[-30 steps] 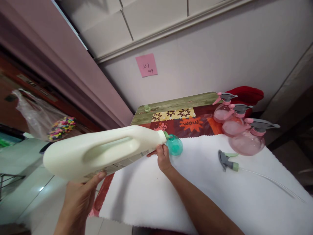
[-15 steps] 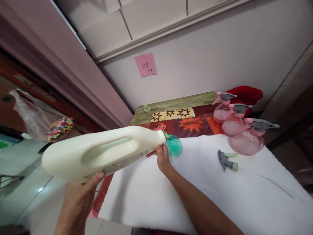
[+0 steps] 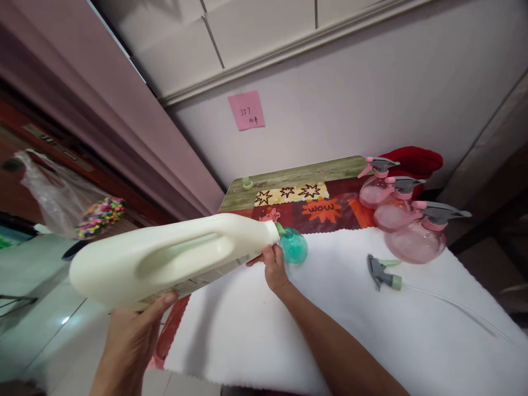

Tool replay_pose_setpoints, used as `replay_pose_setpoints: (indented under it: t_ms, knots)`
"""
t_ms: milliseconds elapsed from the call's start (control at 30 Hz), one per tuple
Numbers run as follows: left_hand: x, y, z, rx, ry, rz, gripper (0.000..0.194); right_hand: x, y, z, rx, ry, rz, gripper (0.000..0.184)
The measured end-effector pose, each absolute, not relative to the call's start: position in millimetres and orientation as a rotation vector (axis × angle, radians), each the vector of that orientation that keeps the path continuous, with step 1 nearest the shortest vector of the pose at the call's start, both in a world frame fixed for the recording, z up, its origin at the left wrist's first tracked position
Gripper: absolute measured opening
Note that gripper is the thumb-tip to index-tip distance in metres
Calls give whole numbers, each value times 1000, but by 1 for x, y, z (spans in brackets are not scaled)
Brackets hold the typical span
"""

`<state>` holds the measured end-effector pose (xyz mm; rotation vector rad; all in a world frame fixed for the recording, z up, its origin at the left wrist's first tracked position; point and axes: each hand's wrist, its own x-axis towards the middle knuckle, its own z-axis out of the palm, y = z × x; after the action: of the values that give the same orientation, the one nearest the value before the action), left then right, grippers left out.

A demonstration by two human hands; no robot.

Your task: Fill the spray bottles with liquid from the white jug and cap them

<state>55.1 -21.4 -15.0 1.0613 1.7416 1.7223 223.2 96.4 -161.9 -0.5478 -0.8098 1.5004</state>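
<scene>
A large pale detergent jug (image 3: 165,256) lies tipped nearly level across the view, its green spout (image 3: 280,229) at the mouth of a small teal spray bottle (image 3: 295,247). Under the jug's broad base, my left hand (image 3: 134,330) supports it with the thumb along the label. My right hand (image 3: 274,267) grips the jug near its neck, close beside the teal bottle; some of its fingers are hidden beneath the jug. A grey and green spray head (image 3: 383,274) with a long clear tube rests on the white cloth to the right.
Pink spray bottles (image 3: 416,239) with grey triggers stand along the right of the table. A green cap (image 3: 247,183) sits at the back left. White cloth (image 3: 330,308) covers the front. A plastic bag (image 3: 61,192) hangs at left, near a pink curtain (image 3: 136,137).
Almost nothing differs. The whole scene has shifted very slightly with the camera; both hands keep their hold and the jug stays tipped at the bottle.
</scene>
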Motion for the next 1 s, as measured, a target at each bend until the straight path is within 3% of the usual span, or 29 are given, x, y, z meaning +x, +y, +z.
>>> replay_pose_setpoints:
  t_ms: [1000]
  knots:
    - [45,-24,-22,1074,1767,1714,63,222,96,-163,-543,-799,1500,53]
